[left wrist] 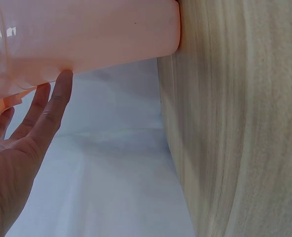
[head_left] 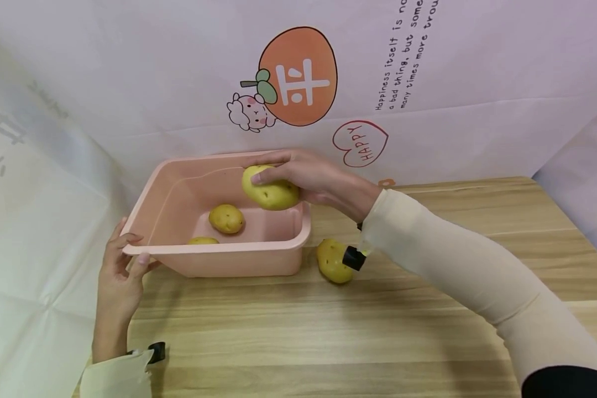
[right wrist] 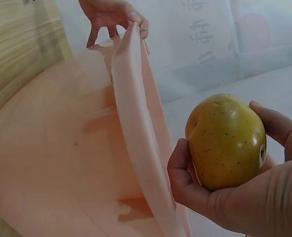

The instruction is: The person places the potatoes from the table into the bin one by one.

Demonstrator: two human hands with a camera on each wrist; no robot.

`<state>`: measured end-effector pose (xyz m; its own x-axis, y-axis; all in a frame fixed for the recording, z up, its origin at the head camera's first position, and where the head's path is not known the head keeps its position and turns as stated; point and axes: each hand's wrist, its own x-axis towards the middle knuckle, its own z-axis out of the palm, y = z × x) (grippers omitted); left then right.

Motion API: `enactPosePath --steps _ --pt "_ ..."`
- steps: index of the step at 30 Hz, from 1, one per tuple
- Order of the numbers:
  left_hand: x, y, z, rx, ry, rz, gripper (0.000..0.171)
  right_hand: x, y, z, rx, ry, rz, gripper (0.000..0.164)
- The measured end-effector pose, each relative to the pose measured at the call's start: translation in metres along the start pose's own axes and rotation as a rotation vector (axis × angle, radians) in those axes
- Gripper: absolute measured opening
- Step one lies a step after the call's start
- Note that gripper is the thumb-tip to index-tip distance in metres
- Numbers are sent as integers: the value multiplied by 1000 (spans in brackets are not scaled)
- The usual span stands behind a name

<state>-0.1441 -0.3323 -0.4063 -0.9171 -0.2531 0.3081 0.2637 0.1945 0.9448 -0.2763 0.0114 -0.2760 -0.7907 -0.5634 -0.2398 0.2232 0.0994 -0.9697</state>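
A pink plastic bin [head_left: 239,261] stands on the wooden table against the cloth backdrop. My left hand [head_left: 120,279] grips its near-left corner, thumb and fingers on the rim; in the left wrist view the fingers of that hand [left wrist: 30,133] touch the bin's outer wall. My right hand [head_left: 310,176] holds a yellow potato [head_left: 270,190] over the right part of the bin, fingers and thumb around it, as the potato [right wrist: 226,143] also shows in the right wrist view. Inside the bin lie a potato [head_left: 226,219] and another one [head_left: 204,240], mostly hidden by the near wall.
One more potato [head_left: 333,261] rests on the table [head_left: 298,326] right of the bin, below my right forearm and partly behind the black wrist strap [head_left: 354,258]. A printed white cloth [head_left: 179,72] hangs behind and along the left side.
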Motion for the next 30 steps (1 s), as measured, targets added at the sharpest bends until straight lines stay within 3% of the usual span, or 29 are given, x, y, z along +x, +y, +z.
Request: enactPosePath --steps 14,20,30 --pt "0 2 -1 -19 -10 -2 36 42 -4 15 65 44 73 41" --pt "0 1 0 -8 -7 -10 36 56 -5 16 94 10 166 47" --pt "0 0 -1 -15 -8 -10 36 74 -9 9 108 36 294 46"
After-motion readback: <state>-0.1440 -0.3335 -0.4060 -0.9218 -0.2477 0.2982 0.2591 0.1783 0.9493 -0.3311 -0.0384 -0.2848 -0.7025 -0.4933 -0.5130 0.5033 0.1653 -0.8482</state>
